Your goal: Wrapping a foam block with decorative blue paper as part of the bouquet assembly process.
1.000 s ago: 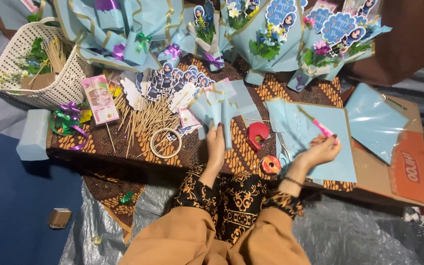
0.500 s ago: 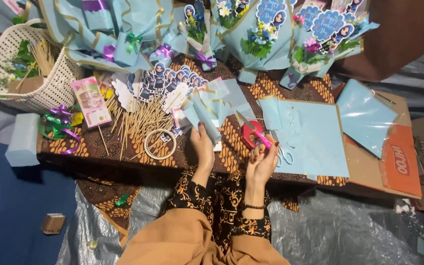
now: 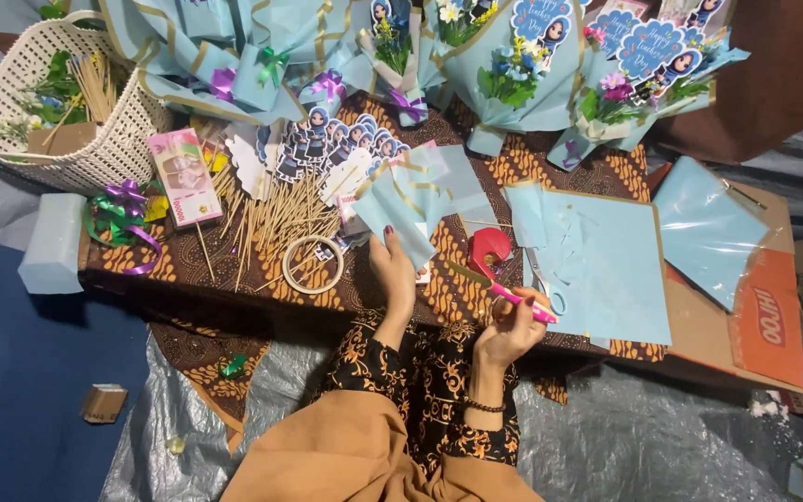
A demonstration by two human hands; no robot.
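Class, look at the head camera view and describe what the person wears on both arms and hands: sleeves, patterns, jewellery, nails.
Both arms wear long black sleeves printed with an orange-gold floral batik pattern, ending at the wrists. The left hand is bare, with dark-painted nails. The right hand is bare too, and a dark beaded bracelet circles its wrist. No gloves or rings can be made out.

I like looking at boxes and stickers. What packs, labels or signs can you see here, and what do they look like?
Pink flat pack: by the white basket, rectangular.
Cardboard box flap: right edge, orange with white print.
Round blue toppers: in the bouquets, scalloped.
Small brown box: on the floor, lower left.
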